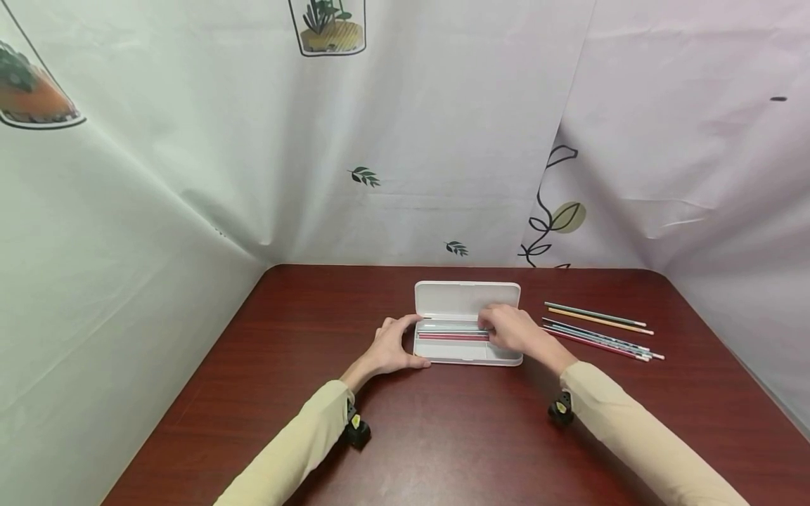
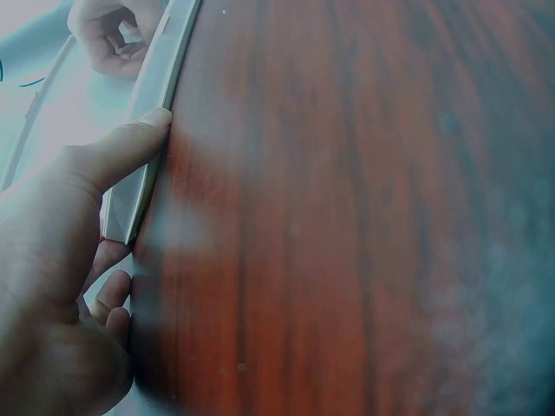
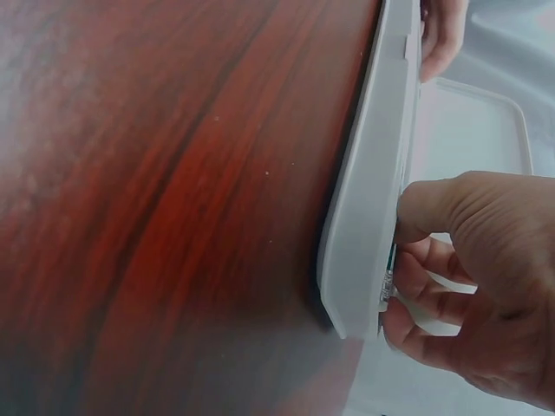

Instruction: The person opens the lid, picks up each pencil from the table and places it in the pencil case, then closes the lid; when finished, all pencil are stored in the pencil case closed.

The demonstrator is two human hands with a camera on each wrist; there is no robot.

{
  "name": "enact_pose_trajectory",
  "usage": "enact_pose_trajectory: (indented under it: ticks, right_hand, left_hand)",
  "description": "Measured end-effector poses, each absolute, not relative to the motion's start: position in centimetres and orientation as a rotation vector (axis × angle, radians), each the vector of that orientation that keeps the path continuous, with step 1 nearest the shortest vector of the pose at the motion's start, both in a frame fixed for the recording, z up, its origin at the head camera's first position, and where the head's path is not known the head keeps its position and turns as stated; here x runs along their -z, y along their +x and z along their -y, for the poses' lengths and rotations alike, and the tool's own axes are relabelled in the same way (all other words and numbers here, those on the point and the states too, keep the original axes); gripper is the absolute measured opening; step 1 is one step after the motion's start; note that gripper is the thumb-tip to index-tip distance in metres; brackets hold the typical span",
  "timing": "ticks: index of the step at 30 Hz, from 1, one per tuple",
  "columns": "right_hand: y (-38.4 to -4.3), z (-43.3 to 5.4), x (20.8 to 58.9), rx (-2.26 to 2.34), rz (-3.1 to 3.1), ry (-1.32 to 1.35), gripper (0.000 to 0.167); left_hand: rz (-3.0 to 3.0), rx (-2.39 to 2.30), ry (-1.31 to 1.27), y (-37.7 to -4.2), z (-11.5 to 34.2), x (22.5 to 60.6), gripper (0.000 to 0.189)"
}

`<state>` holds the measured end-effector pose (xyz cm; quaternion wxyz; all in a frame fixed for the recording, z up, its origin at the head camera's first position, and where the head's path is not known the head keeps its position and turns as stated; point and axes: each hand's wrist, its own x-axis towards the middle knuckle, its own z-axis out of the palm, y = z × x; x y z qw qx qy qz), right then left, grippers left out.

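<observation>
The left hand [image 1: 386, 349] grips the left end of a white pencil case [image 1: 468, 362], thumb on the front wall and forefinger spread well away toward the back corner; that end is a sensible hold, since the shell looks like light, stiff plastic that might slide on the smooth table [image 1: 436, 436] unless steadied. The case lies flat, long axis running left to right, its hinged lid [image 1: 465, 299] raised along the far side. Inside, red and grey-blue pencils [image 1: 452, 336] lie lengthwise, parallel to the case; which way they point I cannot tell. Over the right half, the right hand's [image 1: 511, 330] thumb and fingers curl in and appear to pinch these pencils, though the fingertips hide how many. They should be light, rigid and prone to rolling, so a pinch on the shaft suits them. Farther right on the table, a green pencil [image 1: 595, 313], a yellow pencil [image 1: 601, 321] and a cluster including a red pencil [image 1: 591, 344] slant from far left to near right, white ends [image 1: 659, 357] rightward
</observation>
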<state>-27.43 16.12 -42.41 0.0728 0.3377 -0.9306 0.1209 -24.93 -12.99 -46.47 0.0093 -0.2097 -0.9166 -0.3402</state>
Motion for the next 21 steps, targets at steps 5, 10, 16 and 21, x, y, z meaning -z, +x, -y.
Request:
enact_pose_trajectory:
  ticks: [5,10,16,21]
  right_hand:
    - [-27.3,-16.3,42.2,-0.365,2.799,1.025,0.019]
    - [-26.8,-17.2,41.4,-0.413,2.815,0.997,0.017]
    - [-25.8,-20.6,40.4,-0.519,2.757,0.909,0.016]
    - [-24.9,-24.9,40.3,-0.552,2.717,0.821,0.017]
  left_hand:
    - [2.858,1.057,-0.652,-24.9,12.9,46.5,0.089]
    - [2.867,1.066,-0.645,-24.7,12.9,46.6,0.090]
    - [2.862,1.062,-0.656,-24.9,12.9,46.6,0.090]
    - [2.862,1.053,-0.656,-25.0,13.0,46.7,0.091]
